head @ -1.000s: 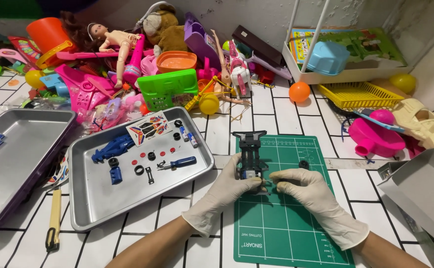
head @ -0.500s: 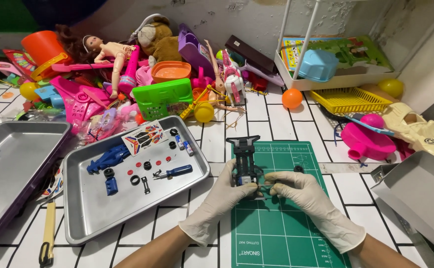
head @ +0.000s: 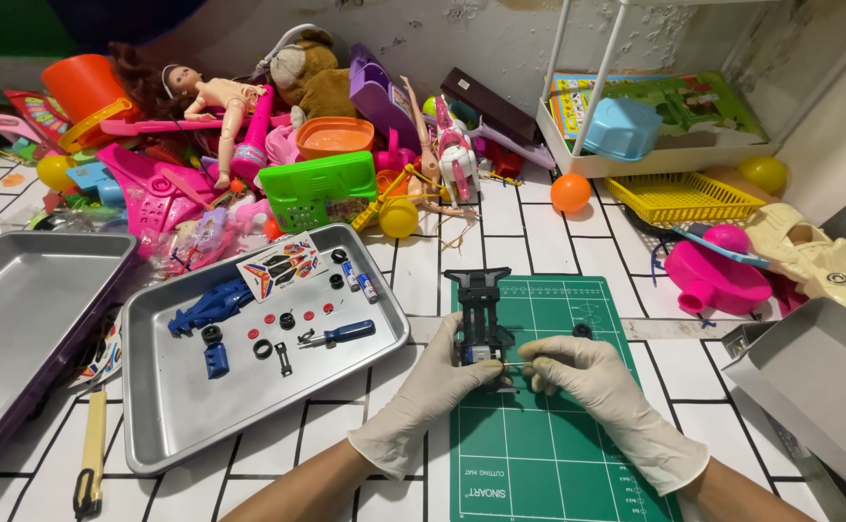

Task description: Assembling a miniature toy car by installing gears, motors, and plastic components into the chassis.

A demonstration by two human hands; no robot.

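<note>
Both gloved, meeting at the near end of a small black toy car frame [head: 481, 324] on the green cutting mat [head: 549, 454]. Left hand [head: 433, 391] at 7 o'clock of the frame, fingers curled and clamped on its near left side. Right hand [head: 587, 372] at 4 o'clock, thumb and forefinger pinched together on something small at the frame's near right corner; too small to tell what. Far end of the frame touching the mat's far edge.

Free mat surface toward 6 o'clock, between the two forearms. A small black wheel [head: 583, 331] on the mat at 3 o'clock of the frame, just beside the right hand.

At 9 o'clock, close to the mat's left edge, a metal tray [head: 181, 425] with a blue car shell [head: 208, 307], a sticker sheet [head: 283, 266], a blue screwdriver [head: 338, 334] and small black tyres. Further at 9 o'clock, a second tray [head: 27, 309] at the left border. At 3 o'clock, the corner of a grey box [head: 819, 387], well apart from the right hand.

White tiled table [head: 529, 232] with dark joints. Piled toys along 10 to 2 o'clock against a stained wall: a doll [head: 215, 97], a green basket [head: 319, 188], an orange ball [head: 570, 191], a yellow basket [head: 679, 196].
</note>
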